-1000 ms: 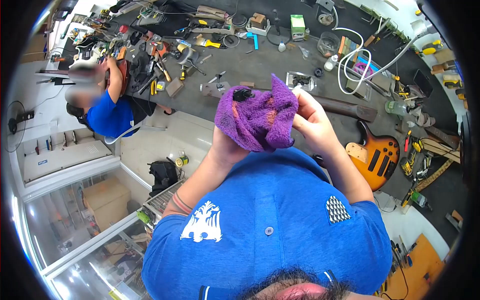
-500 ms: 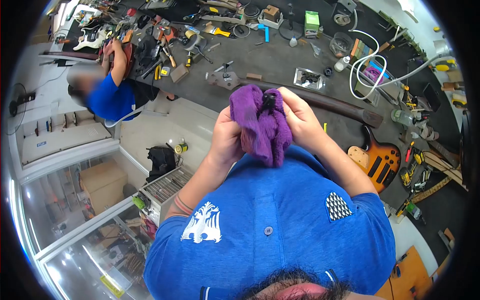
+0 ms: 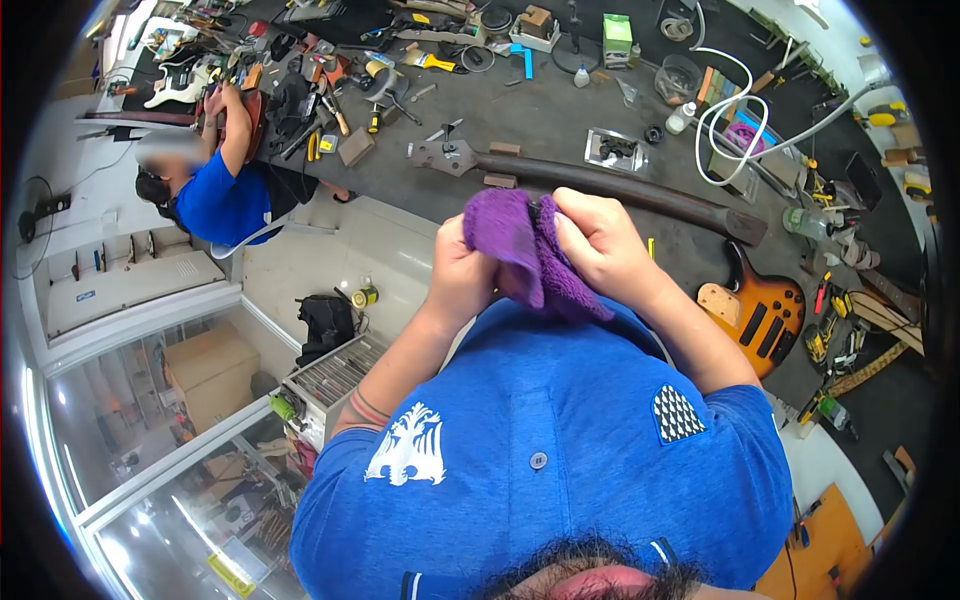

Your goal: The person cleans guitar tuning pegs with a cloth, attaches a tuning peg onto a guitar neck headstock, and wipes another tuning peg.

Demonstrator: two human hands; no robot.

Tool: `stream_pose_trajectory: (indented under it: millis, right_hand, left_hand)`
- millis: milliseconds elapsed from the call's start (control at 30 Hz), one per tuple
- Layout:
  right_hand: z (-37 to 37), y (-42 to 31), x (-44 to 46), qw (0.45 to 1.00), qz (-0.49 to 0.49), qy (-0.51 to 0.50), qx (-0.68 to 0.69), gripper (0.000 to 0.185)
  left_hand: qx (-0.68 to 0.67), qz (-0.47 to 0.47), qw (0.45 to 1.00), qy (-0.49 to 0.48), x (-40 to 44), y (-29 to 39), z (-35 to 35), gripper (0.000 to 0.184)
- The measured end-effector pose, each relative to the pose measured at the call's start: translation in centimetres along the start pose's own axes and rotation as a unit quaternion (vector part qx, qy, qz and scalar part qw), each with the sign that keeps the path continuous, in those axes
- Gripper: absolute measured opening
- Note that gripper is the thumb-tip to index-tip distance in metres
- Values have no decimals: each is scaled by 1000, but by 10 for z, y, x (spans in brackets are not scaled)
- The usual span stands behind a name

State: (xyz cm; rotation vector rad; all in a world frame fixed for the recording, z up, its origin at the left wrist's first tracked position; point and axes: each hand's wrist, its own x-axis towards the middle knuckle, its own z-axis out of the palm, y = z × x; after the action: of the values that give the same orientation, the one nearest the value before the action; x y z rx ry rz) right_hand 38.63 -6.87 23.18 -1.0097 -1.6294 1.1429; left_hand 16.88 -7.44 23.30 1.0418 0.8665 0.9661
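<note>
A purple cloth (image 3: pixel 503 232) is held between the left hand (image 3: pixel 460 272) and the right hand (image 3: pixel 605 242). It looks fuzzy and bunched, one corner trailing below the right. Both grip it with curled fingers, elbows bent. A small black piece (image 3: pixel 535 212), mostly hidden, shows in the folds.

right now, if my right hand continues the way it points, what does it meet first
Past the purple cloth your right hand grips, likely the dark guitar neck; depth is unclear.
</note>
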Motion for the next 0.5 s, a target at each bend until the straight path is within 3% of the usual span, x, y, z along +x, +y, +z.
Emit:
stream_pose_trajectory:
  millis: [67, 167, 200, 367, 500]
  right_hand:
    - [2, 1, -2, 999, 34, -4, 29, 22]
    - [0, -5, -2, 998, 54, -15, 8, 21]
    - [-1, -6, -2, 998, 41, -24, -28, 20]
    - [-2, -5, 3, 981, -86, -39, -168, 21]
    - [0, 3, 0, 974, -101, -21, -200, 21]
  left_hand:
    - [-28, 61, 997, 36, 4, -7, 1, 29]
    - [143, 84, 986, 29, 4, 7, 14, 29]
    - [129, 57, 990, -3, 5, 14, 16, 25]
    - [39, 70, 997, 20, 10, 2, 18, 18]
    - [-10, 48, 998, 39, 20, -2, 18, 15]
